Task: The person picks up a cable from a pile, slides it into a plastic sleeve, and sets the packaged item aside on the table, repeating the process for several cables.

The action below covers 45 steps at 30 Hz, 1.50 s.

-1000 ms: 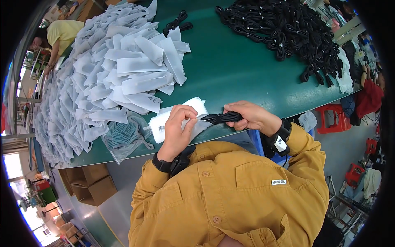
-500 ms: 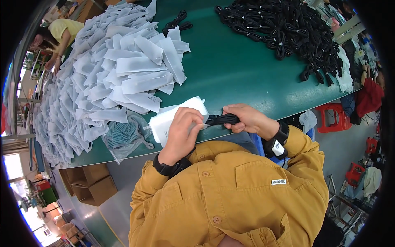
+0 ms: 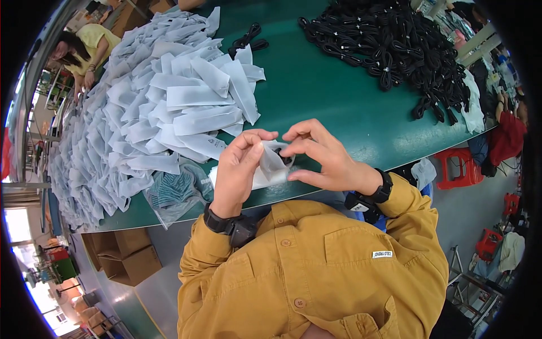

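Note:
My left hand (image 3: 237, 169) pinches a frosted white plastic bag (image 3: 272, 164) between thumb and fingers. A bundled black cable (image 3: 284, 157) shows at the bag's open mouth; most of it is hidden inside. My right hand (image 3: 330, 164) is close at the mouth with its fingers apart, a fingertip by the cable, gripping nothing that I can see. Under the bag lies a stack of flat white bags (image 3: 259, 183), partly covered by my left hand. A large heap of similar white bags (image 3: 192, 107) spreads over the table's left side.
The green table (image 3: 361, 127) carries a pile of bundled black cables (image 3: 389, 45) at far right and a few loose ones (image 3: 247, 40) beyond the bag heap. Left of my hand lies a clear bag with teal contents (image 3: 175, 192). Cardboard boxes (image 3: 127, 257) and a red stool (image 3: 460, 168) stand below.
The cable bundle, held by my right hand before, has gone into the bag. My right hand has let go and its fingers have spread. Both hands have moved slightly away from my body.

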Motion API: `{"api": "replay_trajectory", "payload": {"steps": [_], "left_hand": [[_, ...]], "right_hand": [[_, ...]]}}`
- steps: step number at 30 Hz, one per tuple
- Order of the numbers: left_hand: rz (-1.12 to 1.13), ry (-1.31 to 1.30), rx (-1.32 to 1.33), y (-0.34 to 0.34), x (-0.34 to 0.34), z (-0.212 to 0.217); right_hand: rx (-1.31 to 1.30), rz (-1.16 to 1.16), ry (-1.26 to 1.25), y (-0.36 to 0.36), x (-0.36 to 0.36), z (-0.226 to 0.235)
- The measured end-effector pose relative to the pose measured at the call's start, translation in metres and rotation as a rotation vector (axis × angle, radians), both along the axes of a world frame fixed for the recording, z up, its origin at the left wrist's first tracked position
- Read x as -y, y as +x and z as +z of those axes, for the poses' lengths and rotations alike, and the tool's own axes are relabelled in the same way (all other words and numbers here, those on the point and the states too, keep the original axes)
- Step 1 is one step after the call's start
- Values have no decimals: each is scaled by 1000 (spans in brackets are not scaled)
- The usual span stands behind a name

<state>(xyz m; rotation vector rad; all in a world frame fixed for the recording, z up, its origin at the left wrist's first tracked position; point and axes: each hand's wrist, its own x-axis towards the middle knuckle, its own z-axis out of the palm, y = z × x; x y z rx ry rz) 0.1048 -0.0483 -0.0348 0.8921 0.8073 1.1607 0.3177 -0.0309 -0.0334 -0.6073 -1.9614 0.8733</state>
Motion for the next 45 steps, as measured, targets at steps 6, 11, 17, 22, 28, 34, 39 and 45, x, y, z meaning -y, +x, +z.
{"api": "replay_trajectory", "payload": {"steps": [6,11,17,22,28,34,39,45], "left_hand": [[6,78,5,-15,-27,3],[515,440,-510,-93,-65,34],[-96,939,-1462,-37,-41,17],[-461,1021,-1795,-37,-62,-16],[-420,1148,-1844,-42,-97,-28],[-399,967,-1976,-68,-123,-31],[-452,932,-2018,-88,-143,-24],[-381,981,-2005,-92,-141,-19]], "right_hand": [[-8,38,204,-11,-33,0],[-166,-12,-157,-28,-78,19],[323,-279,35,-21,-178,-35],[516,-463,263,-36,-253,-43],[708,-642,445,-65,-312,-54],[862,-405,172,-85,-323,-73],[813,-381,118,-72,-299,-80],[809,-490,200,-46,-240,-83]]}}
